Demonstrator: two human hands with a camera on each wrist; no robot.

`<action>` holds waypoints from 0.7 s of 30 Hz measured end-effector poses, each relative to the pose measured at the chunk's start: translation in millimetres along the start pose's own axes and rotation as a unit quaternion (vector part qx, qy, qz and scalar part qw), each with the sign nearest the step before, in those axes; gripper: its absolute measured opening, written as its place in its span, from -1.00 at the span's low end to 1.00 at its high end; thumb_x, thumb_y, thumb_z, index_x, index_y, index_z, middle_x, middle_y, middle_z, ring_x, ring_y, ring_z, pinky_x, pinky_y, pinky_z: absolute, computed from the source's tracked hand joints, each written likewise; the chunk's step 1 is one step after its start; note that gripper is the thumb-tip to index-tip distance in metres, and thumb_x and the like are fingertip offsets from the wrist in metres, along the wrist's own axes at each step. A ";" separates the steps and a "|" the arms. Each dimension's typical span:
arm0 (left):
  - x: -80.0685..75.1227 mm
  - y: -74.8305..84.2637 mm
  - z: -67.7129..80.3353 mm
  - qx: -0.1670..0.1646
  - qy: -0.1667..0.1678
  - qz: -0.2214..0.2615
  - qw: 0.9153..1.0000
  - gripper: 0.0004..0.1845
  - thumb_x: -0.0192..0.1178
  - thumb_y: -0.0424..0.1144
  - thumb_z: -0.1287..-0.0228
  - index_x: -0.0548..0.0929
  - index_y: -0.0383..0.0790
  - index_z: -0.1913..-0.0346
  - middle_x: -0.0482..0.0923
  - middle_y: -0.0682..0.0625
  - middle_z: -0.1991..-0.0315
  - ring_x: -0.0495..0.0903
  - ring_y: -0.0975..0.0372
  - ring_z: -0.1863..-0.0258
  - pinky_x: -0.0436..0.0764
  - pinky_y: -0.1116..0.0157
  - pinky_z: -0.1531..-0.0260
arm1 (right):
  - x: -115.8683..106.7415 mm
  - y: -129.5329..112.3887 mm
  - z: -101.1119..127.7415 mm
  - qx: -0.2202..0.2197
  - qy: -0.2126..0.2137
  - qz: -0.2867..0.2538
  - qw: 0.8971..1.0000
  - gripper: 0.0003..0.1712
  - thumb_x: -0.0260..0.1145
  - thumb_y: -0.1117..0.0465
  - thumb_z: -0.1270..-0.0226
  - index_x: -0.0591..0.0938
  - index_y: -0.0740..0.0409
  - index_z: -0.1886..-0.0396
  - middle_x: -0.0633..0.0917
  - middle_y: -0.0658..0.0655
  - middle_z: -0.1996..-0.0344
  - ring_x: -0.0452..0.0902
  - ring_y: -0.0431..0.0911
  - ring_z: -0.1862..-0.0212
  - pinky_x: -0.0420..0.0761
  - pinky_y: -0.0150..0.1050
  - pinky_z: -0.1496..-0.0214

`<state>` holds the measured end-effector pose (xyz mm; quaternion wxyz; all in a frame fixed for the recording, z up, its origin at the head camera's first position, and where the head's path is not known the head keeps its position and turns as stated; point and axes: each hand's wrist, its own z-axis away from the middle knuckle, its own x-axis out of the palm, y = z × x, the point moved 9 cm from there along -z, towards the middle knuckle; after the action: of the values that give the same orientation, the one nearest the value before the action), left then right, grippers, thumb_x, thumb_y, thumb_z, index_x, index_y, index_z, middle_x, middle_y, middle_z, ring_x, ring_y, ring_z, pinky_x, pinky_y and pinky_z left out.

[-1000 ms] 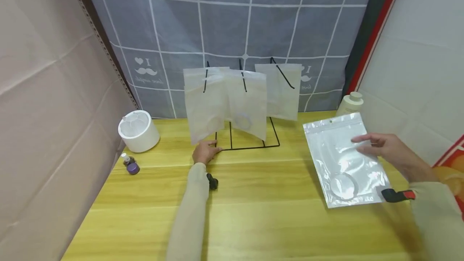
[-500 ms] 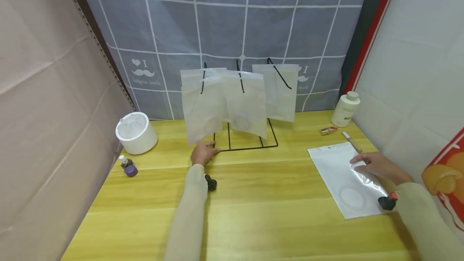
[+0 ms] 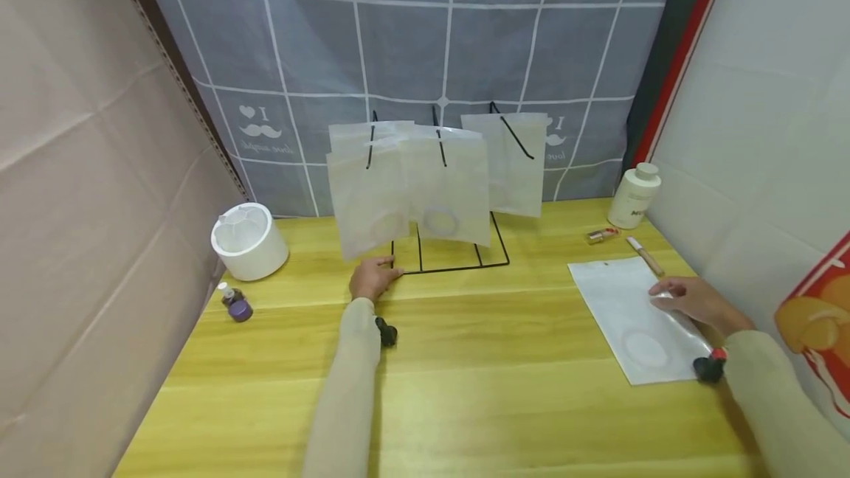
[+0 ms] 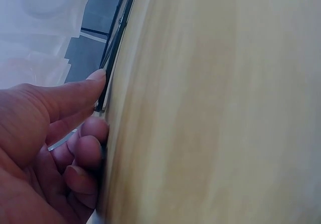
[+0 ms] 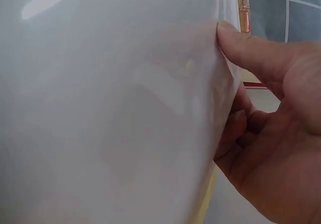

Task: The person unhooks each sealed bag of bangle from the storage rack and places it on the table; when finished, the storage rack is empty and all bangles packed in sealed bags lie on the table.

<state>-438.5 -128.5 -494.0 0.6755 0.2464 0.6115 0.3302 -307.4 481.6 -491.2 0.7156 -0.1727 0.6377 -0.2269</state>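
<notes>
I am watching the left hand (image 3: 372,280) just below the middle of the head view. Its thumb and pointer finger are pinching the front left corner of the black wire rack (image 3: 451,269), and in the left wrist view its other fingers are curling in. The right hand (image 3: 700,305) is pinching the side edge of a flat white bag (image 3: 614,308) in the lower right of the head view, with its thumb on one face and fingers behind. The bag is looking smooth and shiny, and a round ring shape is showing near its bottom. I am not able to tell if all of it is touching the table (image 3: 491,389). The table is showing yellow wood stripes. In the middle, thin, cloudy bags (image 3: 458,183) are hanging on the rack.
</notes>
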 end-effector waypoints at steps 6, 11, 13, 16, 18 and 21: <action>-1.9 4.2 0.2 0.001 -0.003 0.006 1.000 -0.50 0.42 -0.04 -0.27 0.66 0.08 -0.27 0.67 -0.07 0.64 0.44 0.28 0.78 0.25 0.33 0.72 | -2.2 0.0 0.4 0.005 0.001 -0.014 1.000 -0.51 0.42 -0.01 -0.35 0.66 0.35 0.03 0.53 0.09 0.36 0.36 -0.05 0.28 0.35 -0.25 0.30; -1.7 4.1 1.3 0.006 -0.007 0.002 1.000 -0.50 0.42 -0.04 -0.27 0.66 0.06 -0.27 0.69 -0.08 0.63 0.48 0.26 0.77 0.25 0.33 0.72 | -1.4 2.0 1.8 0.014 -0.007 -0.015 1.000 -0.48 0.42 -0.05 -0.35 0.65 0.34 0.02 0.57 0.14 0.30 0.39 -0.01 0.23 0.37 -0.22 0.26; -3.9 3.3 0.8 0.008 -0.003 0.000 1.000 -0.50 0.41 -0.04 -0.27 0.66 0.06 -0.27 0.70 -0.07 0.61 0.50 0.25 0.76 0.26 0.33 0.71 | -2.4 -0.8 0.0 0.012 -0.011 -0.016 1.000 -0.47 0.41 -0.06 -0.36 0.65 0.34 0.00 0.57 0.16 0.29 0.39 0.00 0.23 0.37 -0.22 0.25; -6.3 2.4 0.2 0.010 0.005 0.002 1.000 -0.51 0.42 -0.04 -0.27 0.67 0.07 -0.26 0.71 -0.05 0.59 0.53 0.24 0.74 0.27 0.33 0.70 | -3.2 -4.2 -1.0 0.009 -0.019 -0.020 1.000 -0.44 0.38 -0.08 -0.39 0.63 0.36 -0.04 0.58 0.17 0.24 0.39 -0.01 0.21 0.41 -0.23 0.24; -6.1 1.7 0.2 0.010 0.007 0.008 1.000 -0.52 0.42 -0.04 -0.27 0.68 0.07 -0.26 0.70 -0.03 0.60 0.53 0.25 0.74 0.28 0.33 0.70 | -4.9 -4.2 0.1 0.009 -0.021 -0.026 0.999 -0.42 0.35 -0.08 -0.41 0.62 0.38 -0.08 0.60 0.19 0.20 0.41 -0.04 0.21 0.44 -0.26 0.25; -2.9 0.5 1.0 0.008 -0.002 0.018 1.000 -0.51 0.42 -0.05 -0.27 0.67 0.06 -0.26 0.68 -0.01 0.63 0.50 0.25 0.75 0.26 0.33 0.73 | -9.3 -3.5 4.6 0.011 -0.015 -0.023 1.000 -0.41 0.29 -0.06 -0.48 0.59 0.44 -0.10 0.62 0.21 0.16 0.43 -0.07 0.21 0.49 -0.28 0.28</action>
<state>-437.7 -130.3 -491.6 0.6685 0.2635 0.6084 0.3370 -304.1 483.5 -481.0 0.7217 -0.1828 0.6198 -0.2481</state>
